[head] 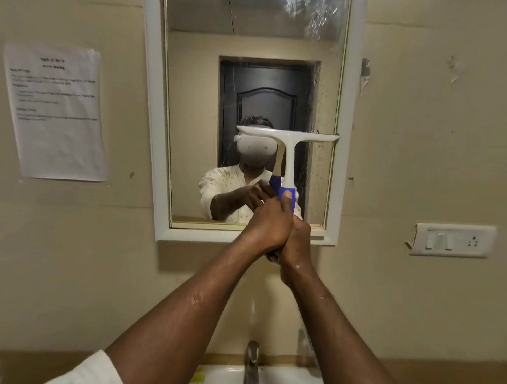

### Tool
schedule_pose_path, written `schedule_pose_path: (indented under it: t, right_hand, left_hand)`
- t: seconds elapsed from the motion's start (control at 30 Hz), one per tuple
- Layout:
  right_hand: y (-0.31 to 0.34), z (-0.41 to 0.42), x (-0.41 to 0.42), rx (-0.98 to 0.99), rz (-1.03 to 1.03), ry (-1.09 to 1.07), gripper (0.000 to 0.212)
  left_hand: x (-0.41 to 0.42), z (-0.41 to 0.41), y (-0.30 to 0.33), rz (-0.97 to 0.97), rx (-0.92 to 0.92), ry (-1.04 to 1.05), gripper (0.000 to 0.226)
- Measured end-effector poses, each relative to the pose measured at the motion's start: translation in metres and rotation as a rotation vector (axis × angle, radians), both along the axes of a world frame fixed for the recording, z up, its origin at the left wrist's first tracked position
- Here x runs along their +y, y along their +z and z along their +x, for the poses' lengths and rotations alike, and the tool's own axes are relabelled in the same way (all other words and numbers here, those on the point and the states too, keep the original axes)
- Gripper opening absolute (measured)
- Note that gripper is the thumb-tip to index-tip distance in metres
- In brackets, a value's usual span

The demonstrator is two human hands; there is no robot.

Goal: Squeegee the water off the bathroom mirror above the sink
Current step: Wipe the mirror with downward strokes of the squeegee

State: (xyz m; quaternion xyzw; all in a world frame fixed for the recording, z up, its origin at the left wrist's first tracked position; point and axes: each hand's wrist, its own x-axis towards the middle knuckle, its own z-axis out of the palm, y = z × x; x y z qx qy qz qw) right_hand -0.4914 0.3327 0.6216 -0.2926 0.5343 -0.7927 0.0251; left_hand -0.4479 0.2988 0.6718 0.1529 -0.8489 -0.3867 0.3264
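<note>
A white-framed mirror hangs on the beige wall above the sink. A white squeegee with a blue grip is pressed blade-up against the right half of the glass, about mid-height. My left hand and my right hand are both wrapped around its handle, left over right. Water drops and streaks cover the glass at the top right and along the right edge. The glass reflects a person and a dark door.
A metal tap stands at the back of the sink, directly under my arms. A printed paper notice is taped to the wall left of the mirror. A white switch and socket plate sits on the wall to the right.
</note>
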Motion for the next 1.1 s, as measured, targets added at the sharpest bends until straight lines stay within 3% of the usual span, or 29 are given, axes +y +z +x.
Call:
schedule_pose_path:
  t: [0.2, 0.43, 1.1]
  right_hand:
    - [-0.033, 0.005, 0.009, -0.044, 0.072, -0.012, 0.033]
    - [-0.071, 0.019, 0.021, -0.146, 0.095, 0.095, 0.049]
    - [-0.127, 0.05, 0.037, -0.324, 0.189, 0.112, 0.05]
  left_hand:
    - [0.004, 0.001, -0.035, 0.057, -0.03, -0.009, 0.054]
    - [0.012, 0.013, -0.074, 0.055, -0.079, 0.04, 0.051]
    - [0.027, 0.039, -0.129, 0.121, -0.262, 0.07, 0.051]
